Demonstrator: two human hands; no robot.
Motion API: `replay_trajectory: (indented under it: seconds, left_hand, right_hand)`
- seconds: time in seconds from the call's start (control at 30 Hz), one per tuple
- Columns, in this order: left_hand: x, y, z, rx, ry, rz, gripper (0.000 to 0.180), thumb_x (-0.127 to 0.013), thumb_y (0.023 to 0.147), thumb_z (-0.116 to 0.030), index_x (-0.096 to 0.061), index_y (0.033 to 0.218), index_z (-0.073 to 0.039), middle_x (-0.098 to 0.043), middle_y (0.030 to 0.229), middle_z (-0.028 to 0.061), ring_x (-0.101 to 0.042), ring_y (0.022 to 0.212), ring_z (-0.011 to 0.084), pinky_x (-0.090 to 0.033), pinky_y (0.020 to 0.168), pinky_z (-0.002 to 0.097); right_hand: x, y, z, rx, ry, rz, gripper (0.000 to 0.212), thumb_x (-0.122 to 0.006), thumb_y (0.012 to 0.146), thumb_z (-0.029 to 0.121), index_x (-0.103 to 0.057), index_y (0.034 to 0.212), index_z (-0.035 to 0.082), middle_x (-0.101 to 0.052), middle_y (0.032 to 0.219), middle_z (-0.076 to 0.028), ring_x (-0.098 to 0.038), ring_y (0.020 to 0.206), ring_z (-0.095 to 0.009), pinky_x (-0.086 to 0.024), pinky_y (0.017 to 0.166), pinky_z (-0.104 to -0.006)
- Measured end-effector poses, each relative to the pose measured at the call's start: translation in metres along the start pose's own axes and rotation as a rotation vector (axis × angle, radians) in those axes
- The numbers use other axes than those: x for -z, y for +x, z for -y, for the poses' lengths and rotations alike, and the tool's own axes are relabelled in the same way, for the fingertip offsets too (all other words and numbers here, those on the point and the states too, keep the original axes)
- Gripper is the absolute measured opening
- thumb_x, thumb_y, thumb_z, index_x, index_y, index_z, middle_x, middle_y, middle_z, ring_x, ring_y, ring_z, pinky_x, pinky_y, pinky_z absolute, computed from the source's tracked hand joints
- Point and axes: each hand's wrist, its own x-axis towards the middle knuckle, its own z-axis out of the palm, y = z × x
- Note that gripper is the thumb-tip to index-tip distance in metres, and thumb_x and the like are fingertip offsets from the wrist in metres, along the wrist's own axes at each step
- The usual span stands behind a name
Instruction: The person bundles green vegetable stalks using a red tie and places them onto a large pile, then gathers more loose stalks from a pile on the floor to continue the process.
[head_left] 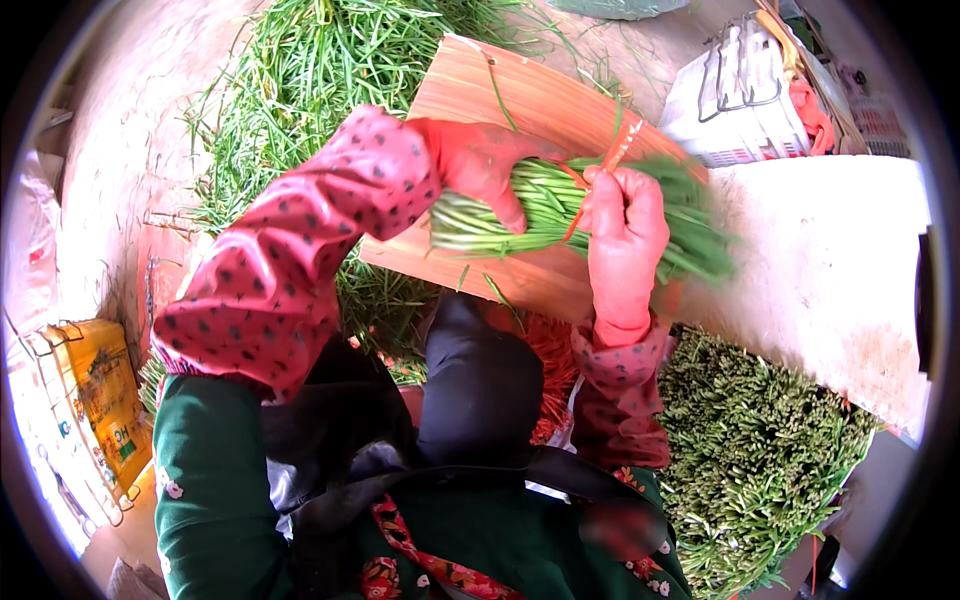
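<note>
Toward the upper left, a heap of loose green leaves [330,60] is spread beside a wooden board [455,85]. Over this board a bundle of green stems [552,203] is held crosswise, its leafy right end blurred. Its paler end is clamped by the gloved left hand [480,165]. By the gloved right hand [630,225], closed tightly, an orange-red tie [622,145] looped around the bundle is pinched.

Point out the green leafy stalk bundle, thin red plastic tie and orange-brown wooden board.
Green leafy stalk bundle [546,205], head view: stalks near its middle.
Thin red plastic tie [622,145], head view: upper strip.
Orange-brown wooden board [560,100], head view: bare upper face.
</note>
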Motion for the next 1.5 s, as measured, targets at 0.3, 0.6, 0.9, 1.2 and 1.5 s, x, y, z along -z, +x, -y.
replay_trajectory:
  seconds: [0.3, 0.6, 0.9, 1.2, 1.5]
  left_hand:
    - [0.007, -0.041, 0.032, 0.076, 0.053, -0.865, 0.048, -0.067, 0.082, -0.024, -0.052, 0.124, -0.005, -0.057, 0.120, 0.0152, -0.054, 0.112, 0.0236, -0.042, 0.095, 0.0320]
    - [-0.036, 0.008, 0.031, -0.155, 0.507, -0.592, 0.022, -0.067, 0.073, -0.007, -0.065, 0.096, -0.006, -0.064, 0.096, 0.0117, -0.059, 0.095, 0.0285, -0.049, 0.082, 0.0352]
    - [-0.055, 0.017, 0.043, -0.073, -0.120, -0.789, 0.008, -0.064, 0.079, -0.007, -0.063, 0.087, -0.004, -0.065, 0.082, 0.0069, -0.063, 0.077, 0.0180, -0.048, 0.074, 0.0282]
    - [-0.011, -0.026, 0.059, -0.133, -1.016, -1.065, 0.014, -0.049, 0.086, -0.005, -0.057, 0.097, -0.002, -0.055, 0.071, 0.0050, -0.050, 0.053, 0.0144, -0.049, 0.058, 0.0297]
    - [-0.010, -0.231, 0.167, 0.808, 0.965, -1.690, 0.026, -0.063, 0.081, -0.025, -0.061, 0.099, -0.006, -0.065, 0.072, 0.0100, -0.062, 0.057, 0.0247, -0.049, 0.050, 0.0338]
  right_hand:
    - [-0.025, 0.028, -0.074, -0.054, 0.128, 0.006, 0.010, -0.062, 0.085, 0.008, -0.055, 0.088, 0.000, -0.065, 0.090, -0.011, -0.062, 0.077, -0.017, -0.049, 0.073, -0.0278]
    - [-0.022, 0.020, -0.072, -0.055, 0.146, 0.021, 0.008, -0.057, 0.087, 0.005, -0.054, 0.089, -0.002, -0.065, 0.085, -0.010, -0.061, 0.078, -0.014, -0.049, 0.075, -0.0268]
    - [-0.029, 0.013, -0.082, -0.057, -0.005, -0.090, 0.009, -0.061, 0.086, 0.010, -0.057, 0.087, 0.001, -0.065, 0.079, -0.008, -0.061, 0.071, -0.014, -0.050, 0.068, -0.0284]
    - [-0.035, 0.008, -0.095, 0.041, -0.341, -0.083, 0.013, -0.063, 0.085, 0.016, -0.058, 0.086, 0.004, -0.065, 0.073, -0.012, -0.063, 0.065, -0.024, -0.048, 0.062, -0.0347]
    - [-0.036, 0.013, -0.100, 0.009, -0.174, -0.108, 0.011, -0.063, 0.085, 0.011, -0.056, 0.086, 0.001, -0.065, 0.073, -0.010, -0.064, 0.067, -0.016, -0.050, 0.063, -0.0290]
